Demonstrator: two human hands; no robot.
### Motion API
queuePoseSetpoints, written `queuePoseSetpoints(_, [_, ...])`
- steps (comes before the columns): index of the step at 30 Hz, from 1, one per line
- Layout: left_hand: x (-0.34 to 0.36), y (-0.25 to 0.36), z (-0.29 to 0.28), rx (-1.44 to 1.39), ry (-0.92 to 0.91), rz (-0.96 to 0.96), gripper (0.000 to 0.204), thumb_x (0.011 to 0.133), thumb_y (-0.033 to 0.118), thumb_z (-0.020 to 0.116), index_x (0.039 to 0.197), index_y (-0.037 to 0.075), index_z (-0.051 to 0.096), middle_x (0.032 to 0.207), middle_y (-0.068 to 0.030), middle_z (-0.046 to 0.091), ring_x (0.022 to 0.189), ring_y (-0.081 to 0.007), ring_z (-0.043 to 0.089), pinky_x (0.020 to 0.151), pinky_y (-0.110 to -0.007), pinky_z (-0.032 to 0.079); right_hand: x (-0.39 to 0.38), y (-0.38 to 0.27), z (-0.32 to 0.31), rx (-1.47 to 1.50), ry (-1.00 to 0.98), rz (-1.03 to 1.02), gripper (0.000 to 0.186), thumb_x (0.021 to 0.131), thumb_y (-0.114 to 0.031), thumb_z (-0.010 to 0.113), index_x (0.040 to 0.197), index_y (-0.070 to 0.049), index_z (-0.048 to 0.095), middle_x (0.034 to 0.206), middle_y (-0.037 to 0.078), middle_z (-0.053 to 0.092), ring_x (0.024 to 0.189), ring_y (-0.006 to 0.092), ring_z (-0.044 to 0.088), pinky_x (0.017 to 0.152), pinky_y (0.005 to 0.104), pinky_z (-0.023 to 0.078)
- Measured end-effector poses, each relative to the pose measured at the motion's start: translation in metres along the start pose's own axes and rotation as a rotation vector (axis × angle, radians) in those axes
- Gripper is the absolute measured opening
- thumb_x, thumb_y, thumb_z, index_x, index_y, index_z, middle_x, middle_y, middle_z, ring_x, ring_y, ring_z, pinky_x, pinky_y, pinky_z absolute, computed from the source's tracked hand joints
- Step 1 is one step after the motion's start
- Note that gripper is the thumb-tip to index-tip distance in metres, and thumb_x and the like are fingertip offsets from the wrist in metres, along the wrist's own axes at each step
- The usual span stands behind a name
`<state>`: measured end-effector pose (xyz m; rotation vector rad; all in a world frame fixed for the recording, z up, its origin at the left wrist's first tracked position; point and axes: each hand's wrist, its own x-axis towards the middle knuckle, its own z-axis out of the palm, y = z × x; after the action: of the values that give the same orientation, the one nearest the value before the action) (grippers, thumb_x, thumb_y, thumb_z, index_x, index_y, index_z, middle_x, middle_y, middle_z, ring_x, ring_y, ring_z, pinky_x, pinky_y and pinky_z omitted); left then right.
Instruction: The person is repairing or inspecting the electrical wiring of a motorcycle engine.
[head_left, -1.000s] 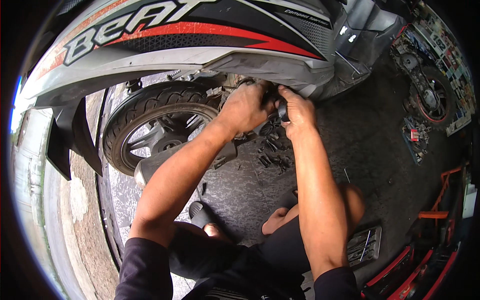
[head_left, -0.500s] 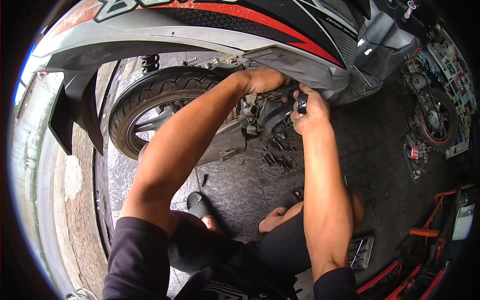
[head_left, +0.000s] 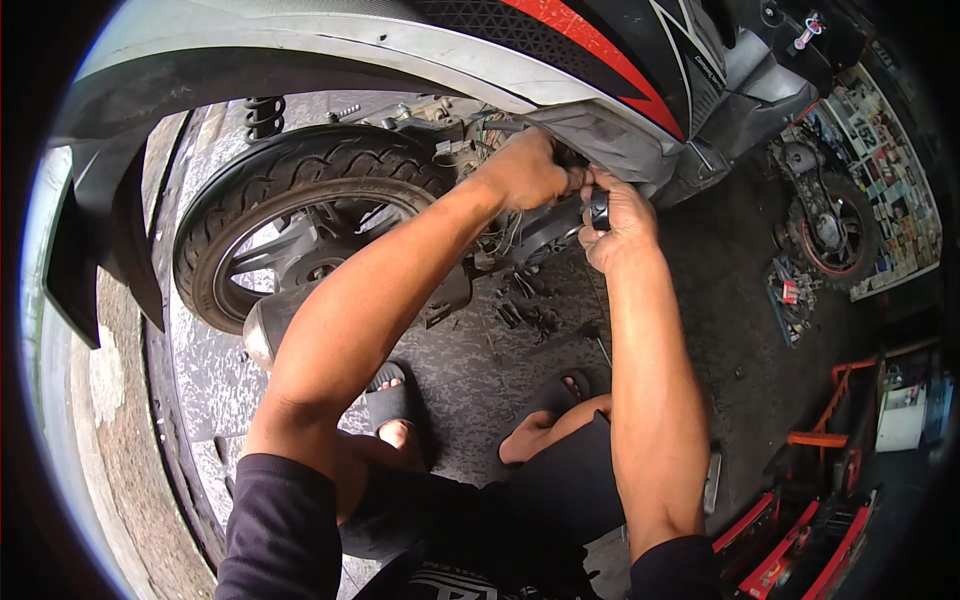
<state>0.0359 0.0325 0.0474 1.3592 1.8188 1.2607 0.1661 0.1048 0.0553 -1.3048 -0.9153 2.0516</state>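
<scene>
Both my hands work close together under the grey lower side panel [head_left: 615, 138] of a scooter, where its engine area lies bare. My left hand [head_left: 528, 172] reaches in with fingers bent and pinched by the panel's edge; whatever is between the fingertips is hidden. Right beside it, my right hand [head_left: 622, 222] is closed around a small black rounded piece [head_left: 599, 211], with thumb and forefinger almost touching the left fingers. Loose wires [head_left: 496, 222] hang from the frame just left of and below my hands.
The rear wheel [head_left: 320, 235] stands at left, near my left forearm. Black scraps [head_left: 522, 308] litter the floor below my hands. At right are a detached engine with wheel [head_left: 832, 220], a parts tray [head_left: 790, 295] and red metal stands [head_left: 800, 540].
The view has shifted so the scooter sits further left and higher. My left hand has turned, its fingers now drawn out toward my right hand, which keeps hold of the black piece.
</scene>
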Motion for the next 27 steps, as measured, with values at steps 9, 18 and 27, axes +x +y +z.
queuePoseSetpoints(9, [0.019, -0.019, 0.001, 0.081, 0.072, 0.153, 0.032, 0.085, 0.021, 0.071, 0.108, -0.001, 0.072, 0.105, -0.0214, 0.073, 0.102, -0.0326, 0.069, 0.090, -0.037, 0.052, -0.010, 0.003, -0.003, -0.099, -0.024, -0.104, 0.015, 0.093, -0.026, 0.068, 0.094, -0.011, 0.068, 0.075, -0.001, 0.059, 0.047, 0.0073, 0.044, 0.034, 0.0209, 0.025])
queuePoseSetpoints(18, [0.010, -0.002, -0.010, 0.149, -0.007, 0.090, 0.033, 0.084, 0.022, 0.070, 0.106, -0.003, 0.072, 0.105, -0.0230, 0.072, 0.103, -0.0356, 0.068, 0.090, -0.041, 0.051, -0.020, 0.012, -0.050, 0.096, -0.095, -0.151, 0.026, 0.101, -0.034, 0.061, 0.094, -0.009, 0.065, 0.084, 0.000, 0.063, 0.064, 0.0089, 0.053, 0.051, 0.0257, 0.037])
queuePoseSetpoints(27, [0.012, -0.010, -0.004, 0.332, 0.028, 0.158, 0.037, 0.089, 0.028, 0.065, 0.106, -0.004, 0.070, 0.106, -0.0282, 0.069, 0.107, -0.0421, 0.065, 0.094, -0.045, 0.050, -0.012, 0.018, -0.064, 0.108, -0.399, -0.349, 0.015, 0.098, -0.010, 0.057, 0.112, -0.005, 0.060, 0.090, 0.004, 0.064, 0.082, 0.0134, 0.063, 0.070, 0.0308, 0.052])
